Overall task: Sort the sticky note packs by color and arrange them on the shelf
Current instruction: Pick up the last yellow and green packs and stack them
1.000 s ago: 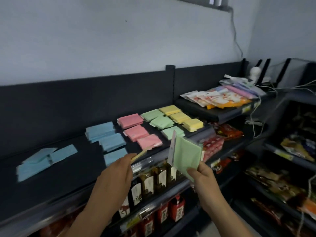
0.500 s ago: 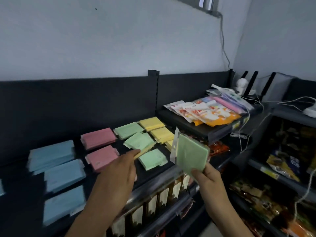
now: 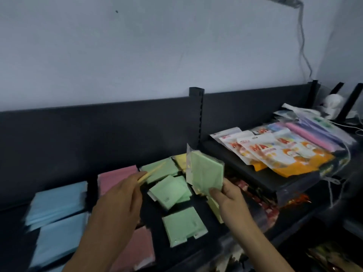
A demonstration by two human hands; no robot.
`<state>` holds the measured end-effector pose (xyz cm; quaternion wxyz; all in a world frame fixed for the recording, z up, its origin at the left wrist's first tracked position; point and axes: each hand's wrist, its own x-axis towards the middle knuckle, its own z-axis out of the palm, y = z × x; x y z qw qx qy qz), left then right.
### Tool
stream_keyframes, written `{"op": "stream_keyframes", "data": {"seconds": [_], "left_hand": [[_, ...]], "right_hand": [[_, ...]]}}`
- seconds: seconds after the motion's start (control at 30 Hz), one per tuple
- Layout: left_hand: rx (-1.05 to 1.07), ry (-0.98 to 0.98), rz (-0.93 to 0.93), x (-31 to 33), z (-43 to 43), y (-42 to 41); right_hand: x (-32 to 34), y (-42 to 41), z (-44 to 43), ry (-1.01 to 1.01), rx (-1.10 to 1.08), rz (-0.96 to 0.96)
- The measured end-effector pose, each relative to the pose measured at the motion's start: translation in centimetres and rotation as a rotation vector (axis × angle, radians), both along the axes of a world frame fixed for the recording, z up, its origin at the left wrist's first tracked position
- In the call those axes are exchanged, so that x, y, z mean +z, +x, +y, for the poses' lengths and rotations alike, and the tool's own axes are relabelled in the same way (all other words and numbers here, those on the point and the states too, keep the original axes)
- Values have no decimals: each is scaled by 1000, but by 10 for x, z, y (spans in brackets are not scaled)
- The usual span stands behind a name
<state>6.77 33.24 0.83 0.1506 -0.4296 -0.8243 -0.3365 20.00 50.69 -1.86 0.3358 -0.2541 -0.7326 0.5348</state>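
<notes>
A: Head view. Right grip (image 3: 227, 195)?
B: Pinching upright green pack (image 3: 206, 171) by its lower corner, above shelf (image 3: 92, 195), near green stacks (image 3: 169, 191).
A: Left grip (image 3: 117, 203)?
B: Curled round thin yellow pack (image 3: 152, 171), edge-on, over pink packs (image 3: 115, 177).

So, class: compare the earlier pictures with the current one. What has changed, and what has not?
Both hands moved forward over the shelf: the right hand carried its green pack toward the lying green packs, the left hand its thin yellow item over the pink packs. Nothing was taken or released. The shelved packs kept their places.
</notes>
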Motion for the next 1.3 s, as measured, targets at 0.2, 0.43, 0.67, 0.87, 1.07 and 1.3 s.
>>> {"op": "stream_keyframes", "data": {"seconds": [0.2, 0.43, 0.67, 0.87, 1.07, 1.3], "left_hand": [[194, -8, -34, 3, 6, -2], [410, 30, -60, -5, -2, 19], [651, -11, 31, -4, -16, 36], [700, -52, 44, -4, -26, 44], [521, -167, 91, 6, 5, 17], [280, -357, 280, 25, 121, 0]], "right_hand": [[21, -39, 28, 228, 233, -139], [33, -116, 61, 970, 333, -475], [9, -171, 73, 1170, 436, -731], [8, -173, 74, 910, 700, -836], [45, -143, 92, 785, 606, -582], [64, -51, 128, 745, 358, -393]]}}
